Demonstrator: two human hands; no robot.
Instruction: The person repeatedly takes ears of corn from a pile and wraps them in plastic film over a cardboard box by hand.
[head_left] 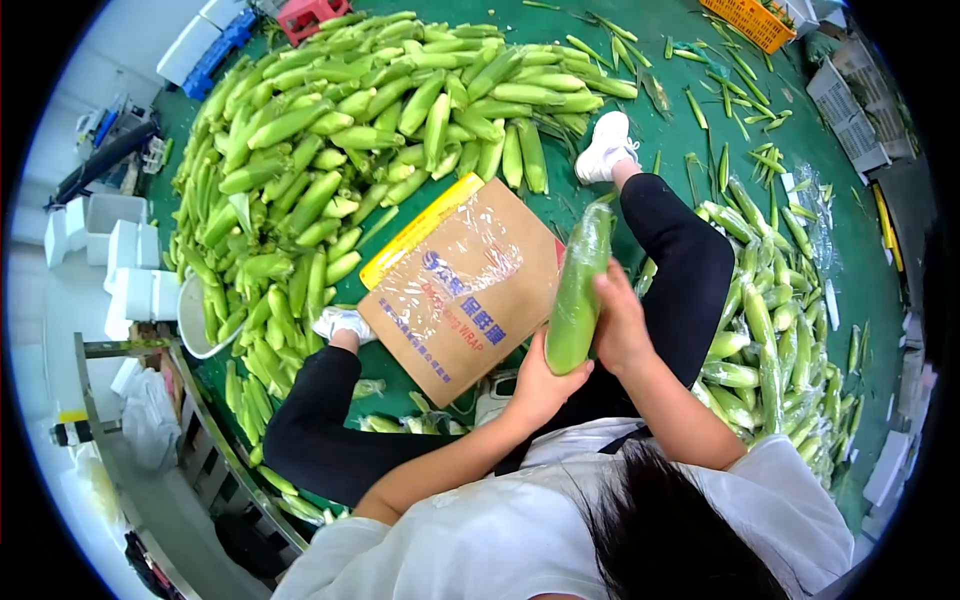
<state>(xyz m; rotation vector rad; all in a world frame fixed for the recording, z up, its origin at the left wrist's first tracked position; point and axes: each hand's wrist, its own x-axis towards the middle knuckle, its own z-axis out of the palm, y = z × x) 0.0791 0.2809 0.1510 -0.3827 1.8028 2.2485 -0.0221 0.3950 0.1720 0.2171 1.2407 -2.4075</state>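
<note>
An ear of corn in green husk (pixel 578 290), with shiny clear film over it, stands nearly upright between my hands. My left hand (pixel 548 385) is closed round its lower end. Along its right side, my right hand (pixel 622 318) presses with its fingers against the film. Just left of the corn lies a brown cardboard box (pixel 430 340) printed with blue and red characters, with clear film over its top and a yellow strip (pixel 420 230) along its far edge.
A large heap of unwrapped corn (pixel 330 130) fills the far left. Film-wrapped corn (pixel 765 330) is piled at my right. Husk scraps litter the green floor (pixel 680 130). A metal frame (pixel 195 400) stands at left, an orange crate (pixel 750 22) at far right.
</note>
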